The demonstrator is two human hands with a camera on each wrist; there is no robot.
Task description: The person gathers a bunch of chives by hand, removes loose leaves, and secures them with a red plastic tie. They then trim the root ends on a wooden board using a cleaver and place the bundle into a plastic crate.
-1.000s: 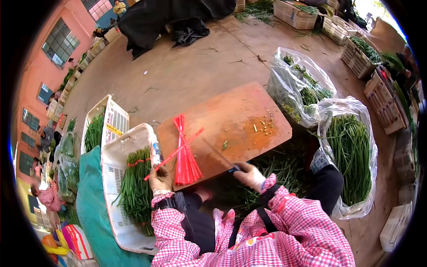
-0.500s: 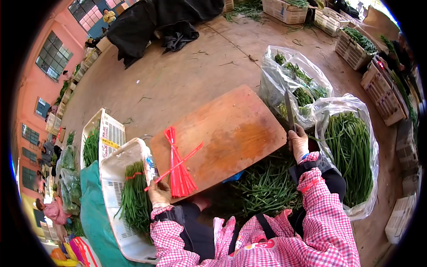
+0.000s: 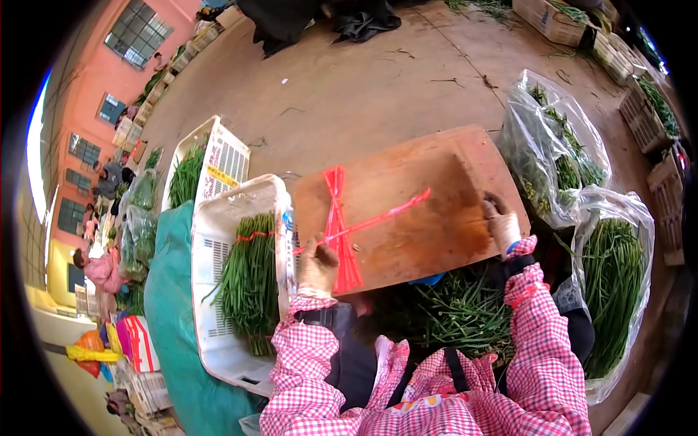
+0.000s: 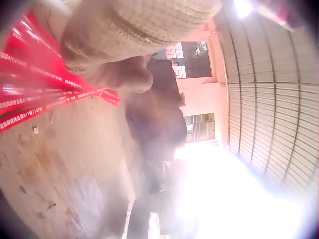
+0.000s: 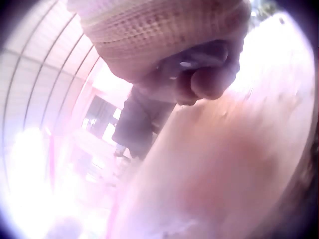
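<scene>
Wood, worn and stained brown, makes up the board point(image 3: 436, 218), which sits low over a heap point(image 3: 458, 312) of loose green stalks at the person's knees. A bundle point(image 3: 336, 211) of red ties lies near the board's left edge, running from the far edge to the near one. One tie point(image 3: 385, 212) crosses it slantwise, its far end toward the middle of the board. The left hand point(image 3: 318, 267), gloved, pinches that tie's near end at the board's near left corner. The right hand point(image 3: 502, 224), also gloved, rests at the board's right edge. The wrist view shows its fingers clenched round a dark thing point(image 5: 199, 56) too blurred to name.

Just left of the board stands a white crate point(image 3: 218, 247) holding a bunch point(image 3: 251, 276) of stalks bound in red, with a teal cloth point(image 3: 167, 305) beside it. Two clear bags point(image 3: 552, 145) of greens stand off the board's right edge. Bare concrete floor point(image 3: 349, 87) stretches beyond. A pink building point(image 3: 109, 73) with barred windows rises at the left.
</scene>
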